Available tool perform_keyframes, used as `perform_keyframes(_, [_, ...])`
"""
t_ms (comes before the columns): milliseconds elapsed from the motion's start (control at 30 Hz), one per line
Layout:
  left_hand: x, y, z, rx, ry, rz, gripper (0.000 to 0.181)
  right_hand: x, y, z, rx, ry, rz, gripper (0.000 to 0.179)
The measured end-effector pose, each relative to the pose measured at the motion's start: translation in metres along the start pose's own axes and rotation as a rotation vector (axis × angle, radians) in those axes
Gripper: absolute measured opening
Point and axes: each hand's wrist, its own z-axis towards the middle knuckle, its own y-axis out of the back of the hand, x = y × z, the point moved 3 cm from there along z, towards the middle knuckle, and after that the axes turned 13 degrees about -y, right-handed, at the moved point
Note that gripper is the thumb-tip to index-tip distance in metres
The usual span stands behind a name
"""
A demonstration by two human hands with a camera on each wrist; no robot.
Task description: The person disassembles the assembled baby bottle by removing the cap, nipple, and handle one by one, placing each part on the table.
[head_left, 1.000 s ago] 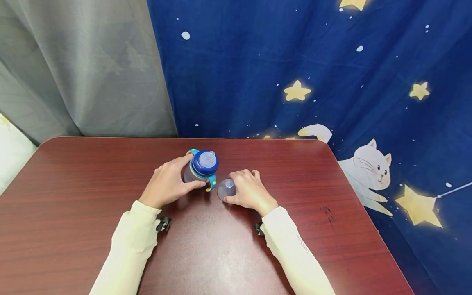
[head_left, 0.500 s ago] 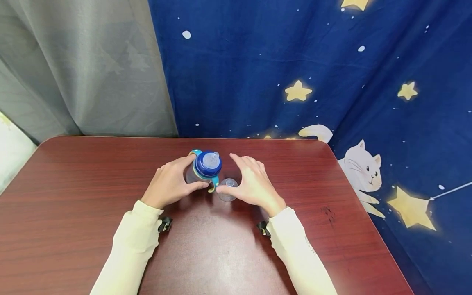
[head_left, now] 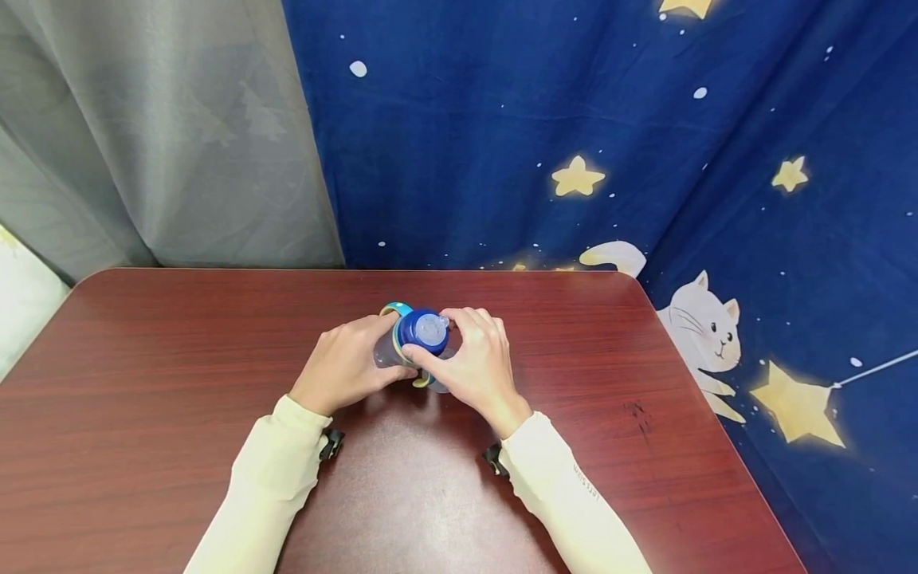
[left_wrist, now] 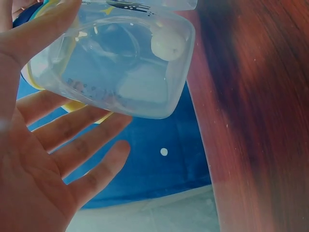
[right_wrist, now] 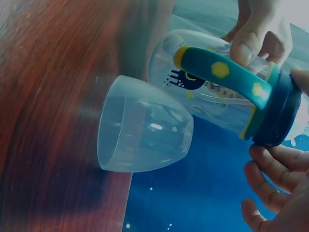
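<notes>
Over a red-brown table (head_left: pixel 402 510), the left hand (head_left: pixel 346 360) grips a tilted bottle (left_wrist: pixel 128 65) near a clear standing cap (right_wrist: pixel 145 128) while the right hand (head_left: pixel 476 360) pinches the blue collar (right_wrist: pixel 278 111), seemingly for a twist needing steadiness

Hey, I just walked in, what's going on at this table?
A person's left hand holds a clear baby bottle tilted, and their right hand has its thumb and fingers at the blue collar. The teat is uncovered and the collar is on the bottle. A clear dome-shaped cap stands separately on the table, open end down.
</notes>
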Motion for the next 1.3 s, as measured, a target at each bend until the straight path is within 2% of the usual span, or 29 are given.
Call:
perform_keyframes(200, [0.0024,-0.0003,-0.0014,0.0,0.005,-0.004,0.062,0.0006,-0.0011,0.001,0.071,0.048,0.023,0.059])
perform_keyframes(367, [0.0037,-0.0004,-0.0023,0.001,0.005,-0.012,0.059,-0.0012,0.0003,0.0028,0.177,0.077,0.072,0.06])
perform_keyframes(533, [0.0032,0.0001,-0.0023,0.004,-0.002,-0.014,0.063,-0.0043,0.0023,0.0056,0.289,0.086,0.139,0.062])
perform_keyframes(667, [0.0029,0.0014,-0.0028,-0.002,-0.007,-0.003,0.064,-0.0053,0.0027,0.0065,0.329,0.089,0.166,0.067])
perform_keyframes(733, [0.0032,0.0021,-0.0029,-0.013,-0.012,0.007,0.064,-0.0053,0.0031,0.0062,0.322,0.063,0.151,0.072])
perform_keyframes(867, [0.0031,0.0035,-0.0026,-0.037,-0.023,0.028,0.063,-0.0046,0.0032,0.004,0.238,-0.023,0.051,0.08])
perform_keyframes(967, [0.0026,0.0039,-0.0023,-0.047,-0.028,0.039,0.064,-0.0023,0.0032,0.002,0.144,-0.069,-0.006,0.074])
perform_keyframes(1100, [0.0015,0.0042,-0.0015,-0.056,-0.035,0.057,0.068,0.0015,0.0034,0.0001,0.049,-0.093,-0.029,0.065])
perform_keyframes(1200, [0.0004,0.004,-0.0005,-0.058,-0.042,0.065,0.07,0.0024,0.0031,-0.0006,0.032,-0.102,-0.032,0.063])
perform_keyframes(1300, [0.0007,0.0034,-0.0001,-0.051,-0.042,0.066,0.071,0.0023,0.0026,-0.0006,0.058,-0.098,-0.023,0.061])
